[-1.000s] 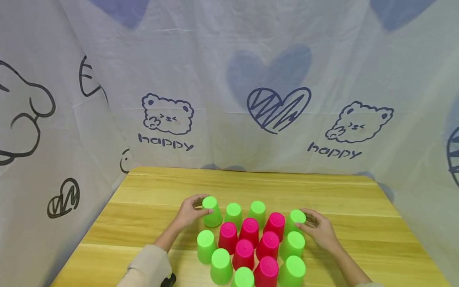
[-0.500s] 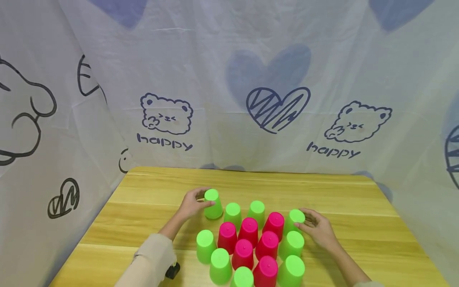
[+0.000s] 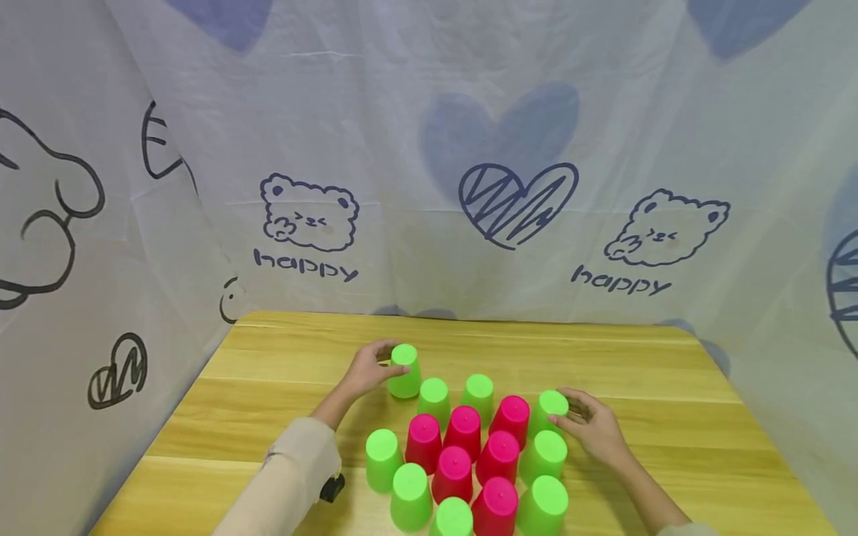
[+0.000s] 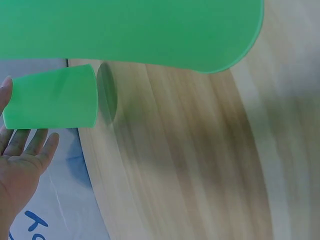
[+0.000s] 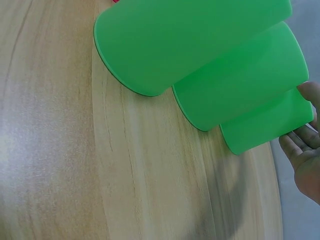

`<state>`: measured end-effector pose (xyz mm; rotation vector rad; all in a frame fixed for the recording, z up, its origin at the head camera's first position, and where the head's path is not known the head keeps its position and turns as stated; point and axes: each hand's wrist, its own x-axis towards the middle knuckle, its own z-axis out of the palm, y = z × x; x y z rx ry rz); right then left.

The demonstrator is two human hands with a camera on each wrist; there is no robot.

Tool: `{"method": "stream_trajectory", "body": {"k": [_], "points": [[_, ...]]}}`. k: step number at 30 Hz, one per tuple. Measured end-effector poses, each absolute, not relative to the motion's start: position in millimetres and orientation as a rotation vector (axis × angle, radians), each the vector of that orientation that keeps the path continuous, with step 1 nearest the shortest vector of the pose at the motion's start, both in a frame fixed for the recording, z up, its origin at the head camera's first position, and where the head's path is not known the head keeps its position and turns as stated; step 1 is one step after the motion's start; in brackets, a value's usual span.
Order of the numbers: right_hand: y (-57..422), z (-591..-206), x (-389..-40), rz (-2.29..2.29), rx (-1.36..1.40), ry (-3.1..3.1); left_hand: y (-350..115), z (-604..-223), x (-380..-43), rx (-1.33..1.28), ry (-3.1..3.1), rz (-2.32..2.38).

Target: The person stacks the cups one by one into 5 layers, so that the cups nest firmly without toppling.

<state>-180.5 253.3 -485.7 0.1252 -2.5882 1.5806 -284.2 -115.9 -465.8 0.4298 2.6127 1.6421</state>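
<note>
A green cup [image 3: 405,371], held in the left hand [image 3: 367,370], has been carried closer to the far edge of the bench [image 3: 268,372] and slightly toward its right edge. The gap to the leftmost green cup [image 3: 384,461] has been widened. The left sleeve [image 3: 288,476] has been brought forward, and a black object [image 3: 332,487] beneath it has been exposed more.

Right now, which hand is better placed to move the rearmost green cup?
Probably the left hand: it grips the rearmost green cup, while the right hand holds another green cup.
</note>
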Motion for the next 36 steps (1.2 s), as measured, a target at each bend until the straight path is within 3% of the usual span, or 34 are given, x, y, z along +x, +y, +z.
{"method": "stream_trajectory", "body": {"k": [36], "points": [[253, -484, -181, 1.561, 0.157, -2.566, -74, -457, -305, 0.585, 2.632, 1.422]]}}
